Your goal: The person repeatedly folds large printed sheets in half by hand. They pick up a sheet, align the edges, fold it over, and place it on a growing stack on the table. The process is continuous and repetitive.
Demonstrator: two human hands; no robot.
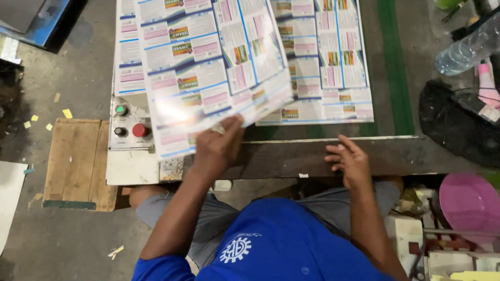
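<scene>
Glossy printed sheets handled at a worn work table.

The long table [396, 156] has a dark, scuffed front edge and a green strip [395, 67] running across its flat top. A stack of shiny printed sheets [325, 57] lies flat on it. The left hand [217, 148] pinches the lower edge of one glossy sheet [208, 67], lifted and tilted, slightly curled. The right hand [348, 161] rests on the table edge, fingers loosely curled, holding nothing. Beside the sheet, a grey metal panel [130, 125] carries round red, green and black buttons.
</scene>
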